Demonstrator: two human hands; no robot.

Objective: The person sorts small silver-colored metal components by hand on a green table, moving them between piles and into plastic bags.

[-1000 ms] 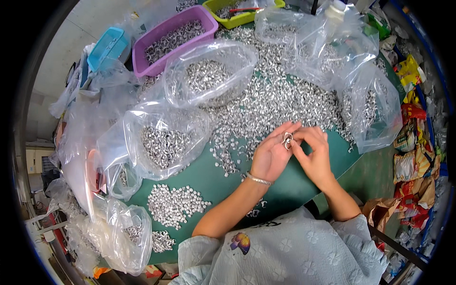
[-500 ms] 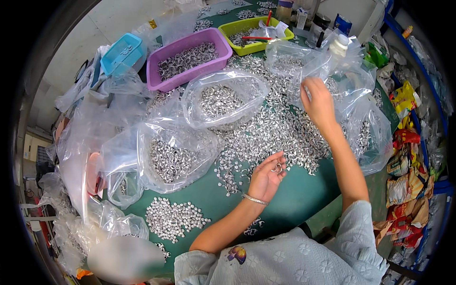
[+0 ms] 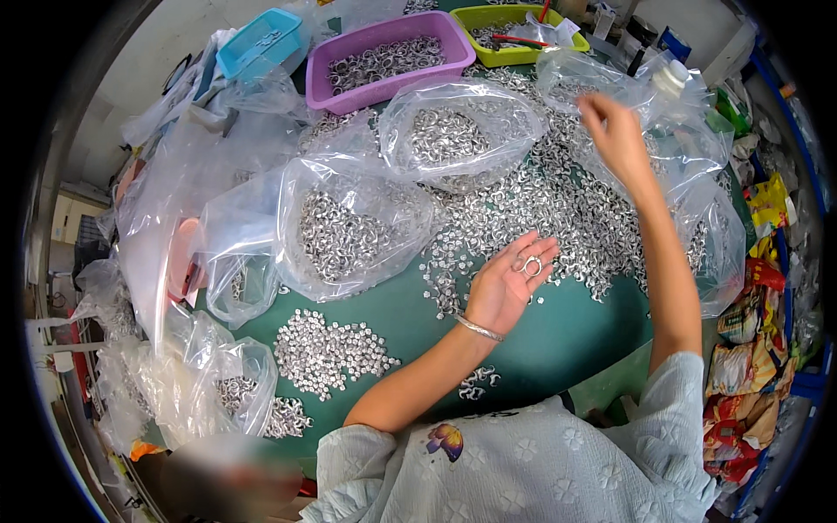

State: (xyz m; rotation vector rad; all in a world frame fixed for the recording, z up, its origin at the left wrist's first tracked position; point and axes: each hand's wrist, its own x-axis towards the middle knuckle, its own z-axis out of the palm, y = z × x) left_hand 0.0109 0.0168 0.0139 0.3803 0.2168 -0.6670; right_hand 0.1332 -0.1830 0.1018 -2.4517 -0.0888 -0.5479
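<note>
My left hand (image 3: 510, 283) is palm up above the green table, fingers extended and slightly curled, with a couple of silvery metal rings (image 3: 528, 266) resting on them. Farther right, my right hand (image 3: 619, 135) is raised over the edge of a clear plastic bag, its fingers bent and apart from the thumb; I see nothing in it. A wide heap of small silvery metal pieces (image 3: 558, 218) spreads beyond my left hand. Two open clear bags, a nearer bag (image 3: 344, 235) and a farther bag (image 3: 449, 135), hold more pieces.
A purple basin (image 3: 388, 65), a lime-green basin (image 3: 514, 39) and a blue basin (image 3: 261, 44) stand at the back. A pile of small pieces (image 3: 331, 353) lies near left. A white-capped bottle (image 3: 670, 78) stands back right. Colourful packages (image 3: 750, 349) line the right side.
The whole view has shifted, so the table's things appear higher and farther right. My left hand's fingers have opened flatter, showing the rings more plainly. My right hand stays over the bags.
</note>
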